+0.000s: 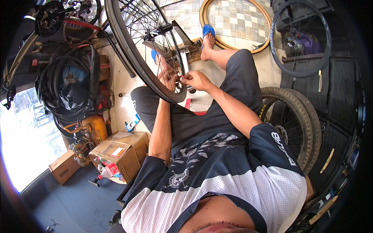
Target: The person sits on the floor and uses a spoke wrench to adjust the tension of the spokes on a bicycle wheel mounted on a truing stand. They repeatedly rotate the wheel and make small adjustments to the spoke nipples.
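A black spoked bicycle wheel [145,54] stands tilted before me, its hub [155,33] held in a metal truing stand [183,64] with a wooden base [190,51]. At the near part of the rim, my right hand [197,80] pinches a small red spoke wrench [181,78] against the spokes. My left hand [168,80] sits across from it, seen through the spokes and partly covered by the rim. Its fingers are bent close to the wrench; what they grip is too small to make out.
Beside my left leg are a cardboard box [134,149], a yellow machine [95,126] and hanging black tyres [58,81]. Thick tyres [307,128] stand by my right leg. Ahead lie tan rims [268,23]; another wheel [328,39] leans at the far right. A bicycle [48,23] stands far left.
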A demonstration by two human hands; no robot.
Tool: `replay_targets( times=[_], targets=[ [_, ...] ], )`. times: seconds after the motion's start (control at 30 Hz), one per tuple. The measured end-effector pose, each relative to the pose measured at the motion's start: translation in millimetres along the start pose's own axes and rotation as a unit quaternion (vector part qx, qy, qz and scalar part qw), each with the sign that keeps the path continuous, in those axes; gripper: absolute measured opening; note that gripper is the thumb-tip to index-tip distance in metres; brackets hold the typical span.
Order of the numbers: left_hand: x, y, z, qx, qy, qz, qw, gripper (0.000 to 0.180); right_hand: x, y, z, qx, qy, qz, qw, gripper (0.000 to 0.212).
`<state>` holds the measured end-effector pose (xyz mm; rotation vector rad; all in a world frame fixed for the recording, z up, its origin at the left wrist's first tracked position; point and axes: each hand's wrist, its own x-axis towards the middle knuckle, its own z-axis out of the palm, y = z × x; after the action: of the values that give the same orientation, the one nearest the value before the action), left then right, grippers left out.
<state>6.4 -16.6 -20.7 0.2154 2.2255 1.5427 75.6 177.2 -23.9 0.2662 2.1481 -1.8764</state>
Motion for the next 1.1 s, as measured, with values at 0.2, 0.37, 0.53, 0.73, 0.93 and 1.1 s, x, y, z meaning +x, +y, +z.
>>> replay_targets(
  times=[0.2, 0.37, 0.53, 0.73, 0.93, 1.1],
  targets=[
    [-4, 15, 5, -0.057, -0.007, -0.045, 0.997, 0.026, 2, 1, 1, 0.031, -0.013, 0.028, 0.999, 0.036],
    [-5, 26, 5, -0.055, 0.014, -0.046, 0.997, 0.025, 7, 2, 1, 0.118, -0.057, 0.022, 0.991, 0.031],
    [-6, 37, -7, 0.011, -0.020, -0.007, 1.000, 0.027, 4, -5, -1, 0.132, -0.059, 0.013, 0.989, 0.031],
    [-5, 40, -15, 0.033, -0.050, -0.040, 0.997, 0.027, -4, -22, -7, 0.177, -0.094, 0.101, 0.974, 0.032],
    [-3, 51, -20, 0.053, -0.078, -0.028, 0.995, 0.030, -4, -19, -4, 0.192, -0.099, 0.081, 0.973, 0.028],
    [-5, 54, -22, 0.035, -0.068, -0.074, 0.994, 0.033, -1, -16, -3, 0.212, -0.134, 0.099, 0.963, 0.035]
  ],
)
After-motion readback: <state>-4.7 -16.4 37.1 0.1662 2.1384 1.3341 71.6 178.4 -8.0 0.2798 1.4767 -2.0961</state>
